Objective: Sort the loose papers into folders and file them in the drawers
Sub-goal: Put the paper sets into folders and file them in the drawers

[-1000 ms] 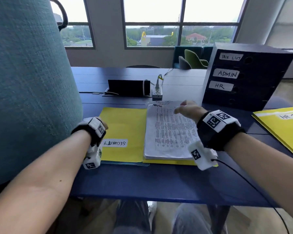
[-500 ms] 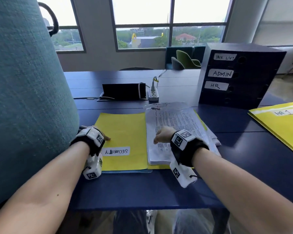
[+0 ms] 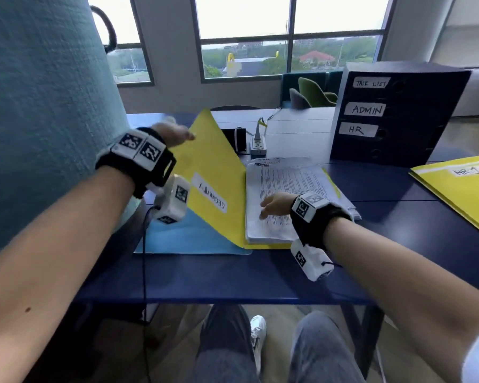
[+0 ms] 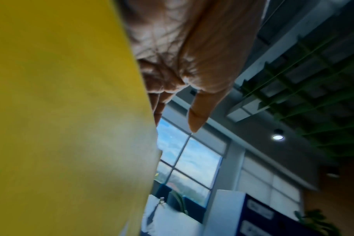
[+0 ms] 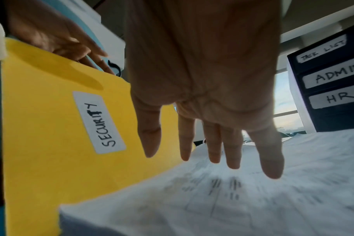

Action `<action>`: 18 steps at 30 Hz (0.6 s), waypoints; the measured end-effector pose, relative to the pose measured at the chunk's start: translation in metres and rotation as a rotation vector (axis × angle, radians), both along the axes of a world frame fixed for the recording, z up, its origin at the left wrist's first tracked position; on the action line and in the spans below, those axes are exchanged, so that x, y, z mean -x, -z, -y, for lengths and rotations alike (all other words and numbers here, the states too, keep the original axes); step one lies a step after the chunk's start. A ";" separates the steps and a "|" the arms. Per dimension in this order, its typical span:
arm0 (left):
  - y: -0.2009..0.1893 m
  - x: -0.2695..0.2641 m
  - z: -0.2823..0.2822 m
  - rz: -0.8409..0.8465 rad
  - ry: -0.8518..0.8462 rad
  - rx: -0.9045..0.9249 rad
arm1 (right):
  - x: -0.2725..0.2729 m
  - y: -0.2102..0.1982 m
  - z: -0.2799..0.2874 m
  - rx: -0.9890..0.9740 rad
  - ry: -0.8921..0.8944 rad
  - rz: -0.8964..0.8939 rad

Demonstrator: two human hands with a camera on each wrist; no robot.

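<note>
A yellow folder labelled SECURITY lies on the blue table; its left cover (image 3: 213,172) (image 4: 61,111) (image 5: 51,127) stands raised at a steep tilt. My left hand (image 3: 187,136) (image 4: 176,111) is at the cover's upper edge, fingers straight against its back and thumb free. A stack of printed papers (image 3: 288,181) (image 5: 253,199) rests on the folder's right half. Over the stack's near left part, my right hand (image 3: 270,208) (image 5: 212,158) is flat with straight, spread fingers. The dark drawer unit (image 3: 398,111) (image 5: 333,79), labelled TASK LIST, ADMIN and HR, stands at the back right.
A light blue folder (image 3: 188,239) lies under the yellow one. Another yellow folder marked HR 1 (image 3: 459,186) sits at the right table edge. A power strip (image 3: 257,146) and cable lie behind the papers. A tall teal fabric panel (image 3: 39,106) fills the left.
My left hand has lifted the SECURITY cover from flat on the table to a steep tilt. My right hand stays on the stack's near left part, where it came half a second ago.
</note>
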State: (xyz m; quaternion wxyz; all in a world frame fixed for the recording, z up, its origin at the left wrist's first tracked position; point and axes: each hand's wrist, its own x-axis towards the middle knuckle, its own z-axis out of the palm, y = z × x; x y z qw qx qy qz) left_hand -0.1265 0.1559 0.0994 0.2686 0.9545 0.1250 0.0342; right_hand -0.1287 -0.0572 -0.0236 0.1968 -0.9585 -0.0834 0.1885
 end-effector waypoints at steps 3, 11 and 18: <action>-0.023 0.019 0.030 0.087 0.117 0.237 | 0.009 -0.015 0.009 -0.079 -0.009 0.039; 0.003 0.037 0.117 -0.057 0.363 0.603 | 0.027 -0.067 0.060 -0.698 0.248 0.062; 0.067 0.019 0.156 -0.333 0.350 0.486 | 0.019 -0.059 0.106 -0.854 0.521 0.059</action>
